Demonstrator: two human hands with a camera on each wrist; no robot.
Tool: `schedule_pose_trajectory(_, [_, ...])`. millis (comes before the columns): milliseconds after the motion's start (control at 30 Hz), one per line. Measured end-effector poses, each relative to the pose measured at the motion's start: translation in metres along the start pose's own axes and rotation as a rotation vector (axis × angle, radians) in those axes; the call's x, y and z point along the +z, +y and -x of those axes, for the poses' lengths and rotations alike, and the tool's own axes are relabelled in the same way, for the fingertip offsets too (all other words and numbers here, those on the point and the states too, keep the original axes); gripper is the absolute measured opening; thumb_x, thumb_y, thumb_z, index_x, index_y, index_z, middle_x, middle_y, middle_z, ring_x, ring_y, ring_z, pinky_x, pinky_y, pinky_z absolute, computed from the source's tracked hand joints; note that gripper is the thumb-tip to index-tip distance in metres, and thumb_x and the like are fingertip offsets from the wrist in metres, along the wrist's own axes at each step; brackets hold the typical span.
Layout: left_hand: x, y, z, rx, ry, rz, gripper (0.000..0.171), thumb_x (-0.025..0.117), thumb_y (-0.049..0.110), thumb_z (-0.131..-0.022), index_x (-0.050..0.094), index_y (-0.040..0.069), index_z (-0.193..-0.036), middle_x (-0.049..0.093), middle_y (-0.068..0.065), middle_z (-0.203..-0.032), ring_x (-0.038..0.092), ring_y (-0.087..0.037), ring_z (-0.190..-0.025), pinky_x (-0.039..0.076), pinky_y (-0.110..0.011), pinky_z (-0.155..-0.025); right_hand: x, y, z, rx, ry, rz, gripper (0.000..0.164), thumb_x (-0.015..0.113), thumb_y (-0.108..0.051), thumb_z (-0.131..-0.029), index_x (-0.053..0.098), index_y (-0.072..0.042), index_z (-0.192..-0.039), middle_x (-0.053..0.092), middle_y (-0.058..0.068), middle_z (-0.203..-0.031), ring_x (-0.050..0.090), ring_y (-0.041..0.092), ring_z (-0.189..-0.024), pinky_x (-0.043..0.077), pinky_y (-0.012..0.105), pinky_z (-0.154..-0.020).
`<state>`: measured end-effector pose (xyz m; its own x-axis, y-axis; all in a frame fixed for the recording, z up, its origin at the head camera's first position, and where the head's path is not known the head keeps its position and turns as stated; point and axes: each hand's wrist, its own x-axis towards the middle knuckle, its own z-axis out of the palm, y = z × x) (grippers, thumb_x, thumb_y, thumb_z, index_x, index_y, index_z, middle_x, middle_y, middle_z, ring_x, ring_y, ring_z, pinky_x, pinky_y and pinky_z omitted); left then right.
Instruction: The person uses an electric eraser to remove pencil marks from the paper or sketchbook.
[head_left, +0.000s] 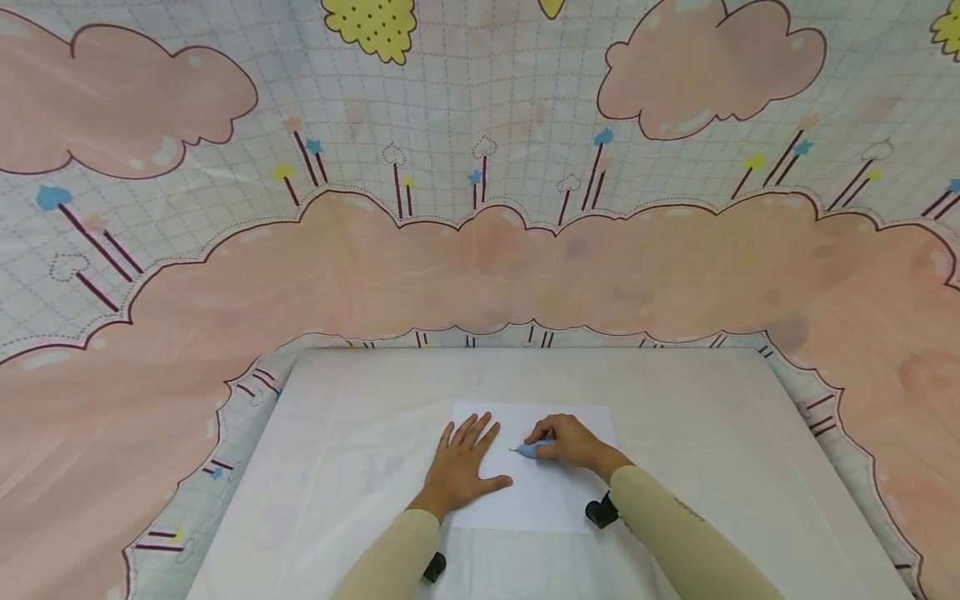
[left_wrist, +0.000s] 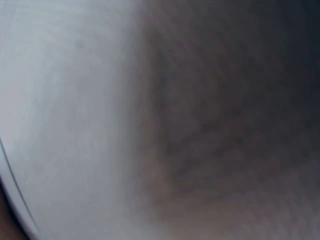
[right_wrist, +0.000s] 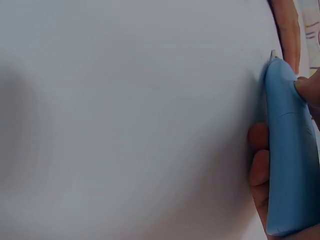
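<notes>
A sheet of white paper (head_left: 480, 512) lies on the table in the head view. My left hand (head_left: 459, 468) rests on its left part, fingers spread and thumb pointing right. Over the paper's right half, my right hand (head_left: 573, 442) grips a light-blue utility knife (head_left: 534, 450) whose tip points left toward the left hand. In the right wrist view, the utility knife (right_wrist: 292, 165) shows a rounded blue body and a short metal tip close over the paper, with a fingertip (right_wrist: 306, 89) on its slider. The left wrist view is dark and blurred.
A white cloth (head_left: 360, 392) covers the table. Behind and around it hangs a curtain (head_left: 525, 275) with cloud prints. A black wrist camera (head_left: 602, 511) sits by the right sleeve, and another black camera (head_left: 435, 567) by the left sleeve.
</notes>
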<state>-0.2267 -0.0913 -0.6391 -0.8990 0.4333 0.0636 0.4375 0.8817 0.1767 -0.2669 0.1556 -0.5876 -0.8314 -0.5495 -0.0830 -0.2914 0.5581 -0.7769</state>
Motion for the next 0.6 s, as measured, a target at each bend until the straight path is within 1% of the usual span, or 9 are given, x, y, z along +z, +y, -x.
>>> schedule_pose_trajectory(100, [-0.0003, 0.0002, 0.0000, -0.001, -0.003, 0.004, 0.097, 0.036, 0.086, -0.082, 0.025, 0.026, -0.158, 0.017, 0.003, -0.165, 0.013, -0.023, -0.152, 0.010, -0.055, -0.120, 0.0006, 0.0002, -0.0010, 0.001, -0.016, -0.018, 0.009, 0.073, -0.008, -0.085, 0.076, -0.009, -0.094, 0.074, 0.003, -0.101, 0.054, 0.009, -0.086, 0.043, 0.021, -0.074])
schedule_pose_trajectory(267, [-0.0019, 0.0010, 0.0003, -0.001, -0.008, 0.015, 0.096, 0.037, 0.085, -0.083, 0.024, 0.026, -0.158, 0.017, 0.003, -0.165, 0.013, -0.023, -0.152, 0.009, -0.055, -0.120, 0.0007, -0.0004, -0.0035, 0.008, -0.017, -0.032, 0.011, 0.073, -0.007, -0.084, 0.076, -0.008, -0.094, 0.074, 0.004, -0.100, 0.050, 0.008, -0.077, 0.042, 0.020, -0.067])
schedule_pose_trajectory(433, [-0.0037, 0.0012, 0.0002, 0.003, -0.004, 0.026, 0.096, 0.040, 0.083, -0.083, 0.026, 0.024, -0.157, 0.018, 0.002, -0.165, 0.014, -0.024, -0.152, 0.009, -0.056, -0.120, 0.0004, -0.0005, -0.0053, 0.011, -0.016, -0.030, 0.013, 0.073, -0.008, -0.083, 0.077, -0.008, -0.096, 0.074, 0.003, -0.097, 0.048, 0.007, -0.073, 0.041, 0.020, -0.064])
schedule_pose_trajectory(600, [-0.0068, 0.0022, 0.0002, -0.011, -0.030, 0.031, 0.096, 0.040, 0.083, -0.083, 0.024, 0.026, -0.158, 0.015, 0.003, -0.166, 0.011, -0.022, -0.153, 0.008, -0.055, -0.121, 0.0008, 0.0009, -0.0062, 0.013, -0.013, -0.036, 0.014, 0.073, -0.008, -0.084, 0.078, -0.008, -0.097, 0.074, 0.003, -0.096, 0.049, 0.006, -0.071, 0.041, 0.019, -0.063])
